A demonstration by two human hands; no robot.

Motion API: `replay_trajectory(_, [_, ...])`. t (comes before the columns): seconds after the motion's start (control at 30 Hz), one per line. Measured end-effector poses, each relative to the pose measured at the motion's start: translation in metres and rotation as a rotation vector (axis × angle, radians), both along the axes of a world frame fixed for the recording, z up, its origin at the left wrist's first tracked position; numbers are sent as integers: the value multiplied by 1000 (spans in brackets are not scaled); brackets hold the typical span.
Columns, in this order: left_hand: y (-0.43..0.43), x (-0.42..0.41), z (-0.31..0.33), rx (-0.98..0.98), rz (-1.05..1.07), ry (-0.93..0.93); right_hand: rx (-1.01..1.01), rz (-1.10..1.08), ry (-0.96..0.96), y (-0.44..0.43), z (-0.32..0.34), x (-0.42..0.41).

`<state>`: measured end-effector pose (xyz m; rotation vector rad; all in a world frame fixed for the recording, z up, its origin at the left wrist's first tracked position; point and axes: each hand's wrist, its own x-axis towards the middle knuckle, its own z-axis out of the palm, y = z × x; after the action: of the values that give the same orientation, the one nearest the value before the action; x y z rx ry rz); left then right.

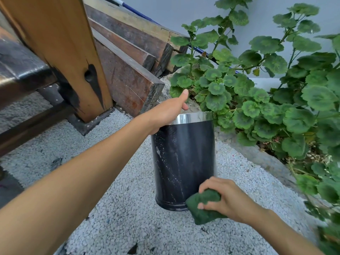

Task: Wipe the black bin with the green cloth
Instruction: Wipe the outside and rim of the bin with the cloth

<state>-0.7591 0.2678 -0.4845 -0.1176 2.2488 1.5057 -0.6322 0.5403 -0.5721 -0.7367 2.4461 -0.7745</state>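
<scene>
The black bin (pixel 184 159) stands on white gravel (pixel 128 208) beside a leafy plant (pixel 257 100). The left hand (pixel 165 115) grips its shiny rim (pixel 195 117), with most fingers hidden inside. The right hand (pixel 226 197) squeezes the bunched green cloth (pixel 202 208) against the bin's bottom edge, and a small white mark on the bin is too tiny to read.
</scene>
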Motion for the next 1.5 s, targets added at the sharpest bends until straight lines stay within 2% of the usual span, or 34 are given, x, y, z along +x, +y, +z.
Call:
replay_trajectory(0.1, [-3,9,-1,16,-19,0,-96,-49,51,-19,30,-15])
replay_trajectory(0.23, [-6,32,-5,36,-88,82,-175,-78,310,-62,90,-52])
replay_trajectory(0.37, [-25,59,-15,18,-195,154,131,115,301,-87,123,-74])
replay_trajectory(0.43, [-42,71,-21,-68,-299,284,186,152,261,-85,123,-71])
replay_trajectory(0.5, [-62,74,-29,-283,-477,449,141,148,237,-76,120,-62])
replay_trajectory(0.57, [-76,75,-32,-523,-629,532,76,148,232,-67,116,-51])
replay_trajectory(0.63, [-80,73,-27,-650,-708,631,41,129,233,-59,113,-44])
replay_trajectory(0.7, [-75,74,-14,-666,-787,692,36,53,201,-47,117,-40])
replay_trajectory(0.77, [-67,77,0,-604,-821,737,3,-9,151,-31,123,-38])
replay_trajectory(0.9, [-51,75,32,-438,-764,780,-146,-107,23,-8,130,-41])
replay_trajectory(1.07, [-39,58,30,-390,-626,628,-227,-260,-3,-9,107,-50])
replay_trajectory(1.2, [-38,42,17,-352,-466,610,-562,-472,96,-4,92,-57])
replay_trajectory(1.33, [-32,28,10,-316,-409,603,-955,-725,21,-29,69,-73])
replay_trajectory(1.5, [-37,17,2,-291,-373,584,-913,-836,94,-55,41,-83])
